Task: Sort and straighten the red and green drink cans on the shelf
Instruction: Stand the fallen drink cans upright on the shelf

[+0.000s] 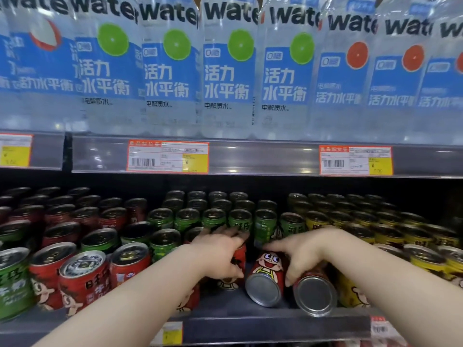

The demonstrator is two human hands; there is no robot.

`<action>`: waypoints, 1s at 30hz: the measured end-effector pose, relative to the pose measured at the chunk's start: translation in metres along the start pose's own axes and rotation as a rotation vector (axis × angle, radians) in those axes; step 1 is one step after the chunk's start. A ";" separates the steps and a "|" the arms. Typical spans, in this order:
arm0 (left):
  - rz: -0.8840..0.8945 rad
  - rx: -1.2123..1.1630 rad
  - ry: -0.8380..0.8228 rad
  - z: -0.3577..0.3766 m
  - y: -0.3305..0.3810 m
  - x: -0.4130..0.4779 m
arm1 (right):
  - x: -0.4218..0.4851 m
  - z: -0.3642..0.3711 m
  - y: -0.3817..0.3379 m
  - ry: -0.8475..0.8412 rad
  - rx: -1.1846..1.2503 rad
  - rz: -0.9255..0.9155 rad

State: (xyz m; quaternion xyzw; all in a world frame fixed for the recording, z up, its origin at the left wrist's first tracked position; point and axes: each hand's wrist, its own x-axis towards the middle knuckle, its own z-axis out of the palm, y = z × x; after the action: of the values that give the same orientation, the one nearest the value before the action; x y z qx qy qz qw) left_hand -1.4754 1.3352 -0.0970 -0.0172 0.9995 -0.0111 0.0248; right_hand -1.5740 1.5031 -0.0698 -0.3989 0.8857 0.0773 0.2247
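Red cans (82, 276) and green cans (215, 219) stand mixed on the lower shelf (250, 319). Two red cans lie on their sides at the shelf front with their silver bottoms facing me: one (266, 276) in the middle, one (314, 289) to its right. My left hand (223, 254) wraps around an upright red can (238, 261) just left of them. My right hand (300, 254) rests on top of the right lying can, its forefinger stretched toward the middle one.
Yellow cans (375, 236) fill the shelf's right side. Above, a shelf rail with price tags (167, 156) carries large water bottles (170, 71) and overhangs the cans. One green can (12, 284) stands at the far left front.
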 end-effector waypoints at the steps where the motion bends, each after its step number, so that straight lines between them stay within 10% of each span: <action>1: 0.003 0.011 0.005 -0.001 -0.003 0.001 | 0.001 0.001 -0.003 0.013 -0.043 -0.042; 16: -0.078 -0.064 0.042 0.006 -0.015 -0.001 | 0.007 0.010 -0.016 0.227 -0.245 -0.048; 30: -0.067 -0.303 0.093 0.003 -0.019 -0.001 | -0.006 0.030 -0.056 0.464 0.293 -0.221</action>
State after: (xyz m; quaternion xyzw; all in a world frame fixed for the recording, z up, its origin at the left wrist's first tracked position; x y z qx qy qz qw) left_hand -1.4731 1.3158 -0.0993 -0.0533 0.9887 0.1380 -0.0250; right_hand -1.5190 1.4791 -0.0914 -0.4631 0.8663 -0.1698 0.0785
